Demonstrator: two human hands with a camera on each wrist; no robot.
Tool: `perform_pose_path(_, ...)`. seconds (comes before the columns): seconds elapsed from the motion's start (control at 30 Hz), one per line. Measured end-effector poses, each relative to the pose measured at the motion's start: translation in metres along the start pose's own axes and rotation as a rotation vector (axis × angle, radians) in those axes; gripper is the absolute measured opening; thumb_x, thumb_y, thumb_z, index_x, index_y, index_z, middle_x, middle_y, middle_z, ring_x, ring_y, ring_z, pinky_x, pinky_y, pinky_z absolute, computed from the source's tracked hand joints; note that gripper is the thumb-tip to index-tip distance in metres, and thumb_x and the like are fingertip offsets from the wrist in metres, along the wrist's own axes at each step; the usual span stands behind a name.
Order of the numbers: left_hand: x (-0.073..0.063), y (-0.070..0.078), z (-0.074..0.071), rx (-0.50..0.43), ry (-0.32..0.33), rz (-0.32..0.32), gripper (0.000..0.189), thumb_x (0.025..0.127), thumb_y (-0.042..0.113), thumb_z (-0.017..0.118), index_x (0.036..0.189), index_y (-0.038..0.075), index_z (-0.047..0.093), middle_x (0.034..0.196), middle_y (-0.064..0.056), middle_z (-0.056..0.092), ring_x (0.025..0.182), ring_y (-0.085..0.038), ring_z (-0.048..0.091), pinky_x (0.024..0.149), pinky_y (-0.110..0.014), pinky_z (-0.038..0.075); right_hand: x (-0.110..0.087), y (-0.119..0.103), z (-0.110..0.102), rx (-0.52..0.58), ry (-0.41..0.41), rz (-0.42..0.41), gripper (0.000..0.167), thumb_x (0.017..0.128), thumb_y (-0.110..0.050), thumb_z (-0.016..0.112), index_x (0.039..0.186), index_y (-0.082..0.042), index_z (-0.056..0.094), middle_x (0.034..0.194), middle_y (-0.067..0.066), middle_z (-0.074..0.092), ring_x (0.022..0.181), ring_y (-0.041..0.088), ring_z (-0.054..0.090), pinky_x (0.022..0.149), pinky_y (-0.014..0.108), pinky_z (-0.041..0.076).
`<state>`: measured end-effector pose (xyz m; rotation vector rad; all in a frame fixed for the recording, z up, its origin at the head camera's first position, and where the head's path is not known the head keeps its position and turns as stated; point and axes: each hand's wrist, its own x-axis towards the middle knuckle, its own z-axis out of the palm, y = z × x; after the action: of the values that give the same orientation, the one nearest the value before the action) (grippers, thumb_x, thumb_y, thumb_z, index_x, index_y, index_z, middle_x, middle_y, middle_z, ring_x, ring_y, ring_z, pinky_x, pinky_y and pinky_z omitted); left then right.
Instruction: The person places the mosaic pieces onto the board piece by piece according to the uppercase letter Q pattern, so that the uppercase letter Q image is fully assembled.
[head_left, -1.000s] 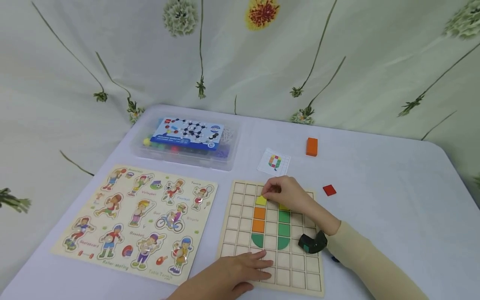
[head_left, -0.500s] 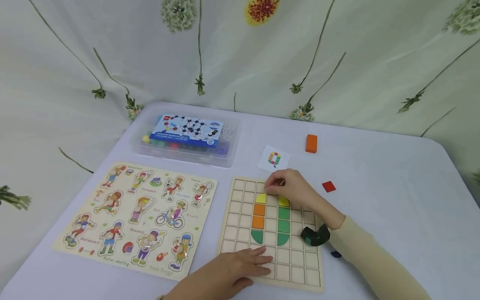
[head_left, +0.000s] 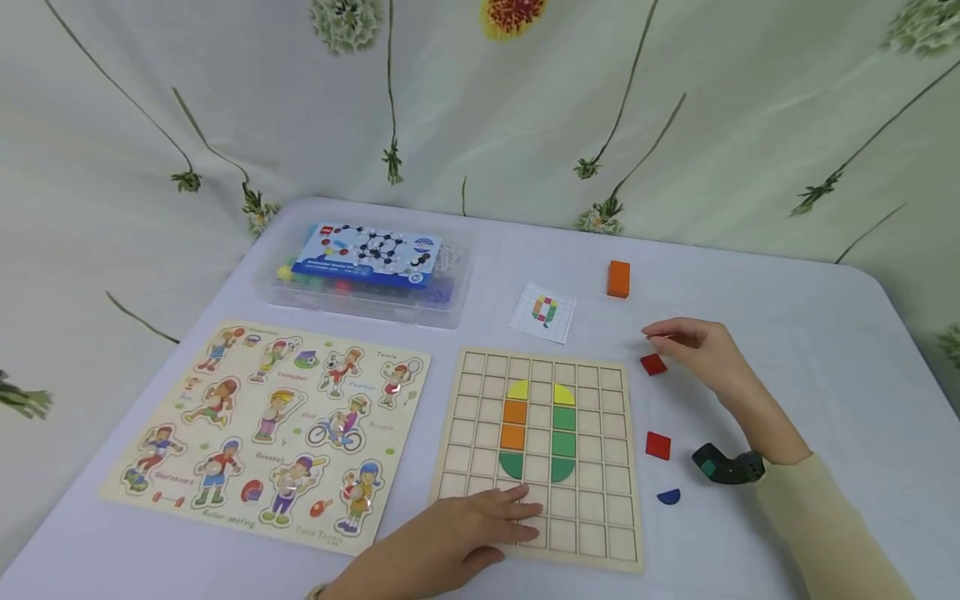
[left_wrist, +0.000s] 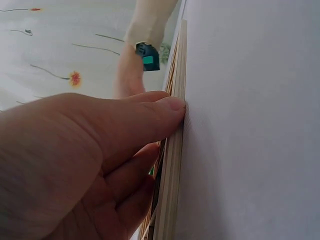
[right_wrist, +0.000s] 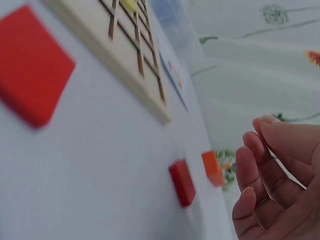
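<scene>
My left hand (head_left: 476,529) rests on the lower left of a wooden grid board (head_left: 592,500), fingers spread over its cells; in the left wrist view the thumb (left_wrist: 160,117) touches the board's edge. Quarter-round yellow, square orange (head_left: 514,412) and green (head_left: 563,444) pieces lie in two columns of cells. To the right of the board, my right hand (head_left: 697,354) hovers beside a small red square tile (head_left: 653,364). Its thumb and forefinger tips are close together, with nothing visible between them. Another red square (head_left: 658,446) and a blue half-round piece (head_left: 669,497) lie nearer me.
An orange block (head_left: 618,279) and a pattern card (head_left: 543,312) lie beyond the board. At the left are a wooden sports-figure puzzle (head_left: 300,433) and a clear plastic box (head_left: 363,308) with a blue leaflet. A flowered cloth (head_left: 480,108) hangs behind the table.
My right hand has let go of the yellow piece on the board and moved right to the red tile. The second red tile, earlier hidden, now shows. My left hand has stayed put.
</scene>
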<state>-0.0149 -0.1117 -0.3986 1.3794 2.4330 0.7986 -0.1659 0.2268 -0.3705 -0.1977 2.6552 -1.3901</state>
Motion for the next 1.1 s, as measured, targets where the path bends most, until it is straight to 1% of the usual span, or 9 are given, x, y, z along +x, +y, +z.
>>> perform_pose_path(0.07, 0.000, 0.000, -0.001, -0.003, 0.002, -0.003, 0.045, 0.083, 0.005, 0.070, 0.126, 0.014, 0.061, 0.137, 0.006, 0.048, 0.131, -0.010, 0.033, 0.099, -0.023, 0.036, -0.002, 0.012, -0.005, -0.002, -0.014, 0.043, 0.036, 0.093, -0.024, 0.059, 0.120, 0.001, 0.061, 0.116, 0.017, 0.059, 0.092, 0.017, 0.053, 0.077, 0.021, 0.045)
perform_pose_path(0.13, 0.000, 0.001, -0.001, -0.004, 0.003, -0.003, 0.045, 0.083, 0.005, 0.070, 0.126, 0.014, 0.062, 0.136, 0.006, 0.048, 0.131, -0.010, 0.033, 0.099, -0.023, 0.036, -0.003, 0.022, -0.008, -0.026, -0.044, 0.058, 0.038, 0.093, -0.023, 0.060, 0.123, 0.000, 0.059, 0.117, 0.017, 0.058, 0.092, 0.019, 0.050, 0.076, 0.021, 0.043)
perform_pose_path(0.17, 0.000, 0.001, -0.001, -0.005, 0.002, -0.002, 0.045, 0.083, 0.005, 0.070, 0.126, 0.014, 0.062, 0.136, 0.006, 0.048, 0.131, -0.010, 0.033, 0.099, -0.023, 0.036, -0.004, 0.026, -0.008, -0.047, -0.058, 0.053, 0.038, 0.092, -0.022, 0.061, 0.123, 0.000, 0.059, 0.114, 0.016, 0.058, 0.091, 0.020, 0.049, 0.073, 0.021, 0.043)
perform_pose_path(0.27, 0.000, 0.000, -0.001, -0.002, 0.005, 0.003, 0.045, 0.083, 0.005, 0.070, 0.126, 0.014, 0.061, 0.137, 0.006, 0.048, 0.131, -0.010, 0.033, 0.099, -0.024, 0.035, -0.003, 0.033, -0.008, -0.105, -0.089, -0.009, 0.036, 0.089, -0.016, 0.065, 0.121, 0.000, 0.061, 0.103, 0.014, 0.056, 0.085, 0.023, 0.046, 0.066, 0.022, 0.041)
perform_pose_path(0.4, 0.000, -0.001, 0.000, 0.004, 0.022, 0.015, 0.045, 0.082, 0.004, 0.070, 0.125, 0.012, 0.062, 0.137, 0.005, 0.048, 0.131, -0.010, 0.033, 0.100, -0.024, 0.034, -0.002, 0.035, -0.007, -0.168, -0.077, -0.107, 0.031, 0.086, -0.007, 0.067, 0.115, 0.002, 0.064, 0.092, 0.011, 0.052, 0.078, 0.024, 0.044, 0.060, 0.023, 0.039)
perform_pose_path(0.5, 0.000, -0.001, 0.001, 0.018, 0.029, 0.021, 0.045, 0.082, 0.004, 0.070, 0.125, 0.012, 0.062, 0.137, 0.004, 0.048, 0.131, -0.010, 0.032, 0.101, -0.024, 0.034, -0.002, 0.035, -0.006, -0.187, -0.056, -0.130, 0.028, 0.084, -0.004, 0.068, 0.111, 0.002, 0.066, 0.089, 0.010, 0.051, 0.076, 0.023, 0.044, 0.059, 0.023, 0.038)
perform_pose_path(0.77, 0.000, 0.000, -0.001, 0.021, 0.014, 0.005, 0.045, 0.083, 0.005, 0.069, 0.126, 0.013, 0.061, 0.138, 0.005, 0.047, 0.132, -0.009, 0.031, 0.101, -0.025, 0.033, -0.001, 0.037, -0.003, -0.163, -0.045, -0.137, 0.023, 0.082, 0.000, 0.069, 0.103, 0.000, 0.061, 0.079, 0.008, 0.048, 0.075, 0.023, 0.045, 0.059, 0.023, 0.038)
perform_pose_path(0.93, 0.000, -0.001, 0.000, 0.016, 0.016, 0.007, 0.045, 0.083, 0.004, 0.069, 0.126, 0.013, 0.061, 0.138, 0.005, 0.047, 0.132, -0.010, 0.031, 0.101, -0.026, 0.034, -0.002, 0.036, -0.003, -0.147, -0.045, -0.125, 0.015, 0.086, 0.000, 0.064, 0.101, 0.000, 0.061, 0.084, 0.010, 0.056, 0.078, 0.025, 0.050, 0.064, 0.019, 0.044)
perform_pose_path(1.1, -0.001, -0.001, 0.000, 0.014, 0.013, 0.005, 0.045, 0.083, 0.004, 0.069, 0.126, 0.013, 0.061, 0.138, 0.004, 0.047, 0.132, -0.010, 0.030, 0.101, -0.026, 0.034, -0.003, 0.022, 0.000, -0.059, -0.029, -0.083, 0.013, 0.090, -0.003, 0.060, 0.102, 0.003, 0.060, 0.089, 0.014, 0.060, 0.076, 0.023, 0.058, 0.068, 0.018, 0.050)
